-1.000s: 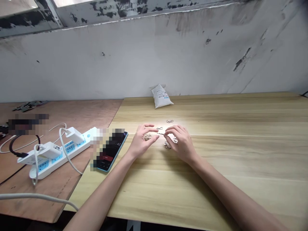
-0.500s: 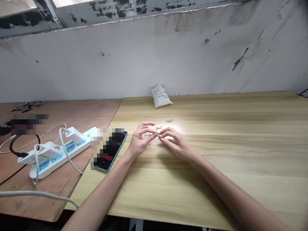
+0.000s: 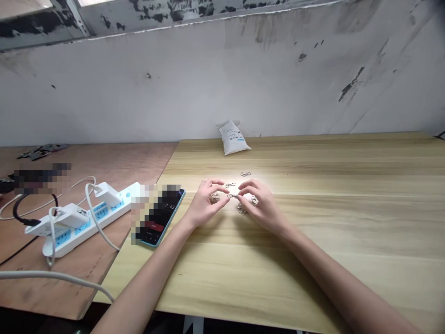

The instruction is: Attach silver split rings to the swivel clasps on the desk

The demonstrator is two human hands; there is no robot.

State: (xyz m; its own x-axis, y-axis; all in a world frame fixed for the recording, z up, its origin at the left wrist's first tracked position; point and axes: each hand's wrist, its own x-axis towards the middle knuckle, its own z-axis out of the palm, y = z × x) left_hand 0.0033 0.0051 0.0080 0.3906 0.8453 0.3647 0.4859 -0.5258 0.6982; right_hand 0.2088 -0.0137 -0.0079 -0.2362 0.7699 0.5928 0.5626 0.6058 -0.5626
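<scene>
My right hand (image 3: 259, 204) pinches a small metal key ring clasp (image 3: 232, 196) between thumb and forefinger. The ring end of the clasp points left, toward my left hand (image 3: 203, 202). That hand is open, its thumb and forefinger apart just beside the ring; whether they touch it I cannot tell. Other ring-and-clasp pieces lie close by: one (image 3: 230, 185) just beyond the fingertips, another (image 3: 245, 174) farther back. Some rings (image 3: 215, 196) show behind my left fingers. A small pile of metal clasps (image 3: 242, 209) lies partly hidden under my right hand.
A white plastic packet (image 3: 234, 139) with a printed label stands near the wall. To the left of my left arm lies a phone (image 3: 163, 220), partly pixelated. A white power strip (image 3: 120, 206) with chargers and cables sits on the lower brown table (image 3: 139, 157).
My hands have drawn slightly apart. The left thumb and forefinger, earlier together at the small metal piece, have parted, and the clasp now shows in the right fingers.
</scene>
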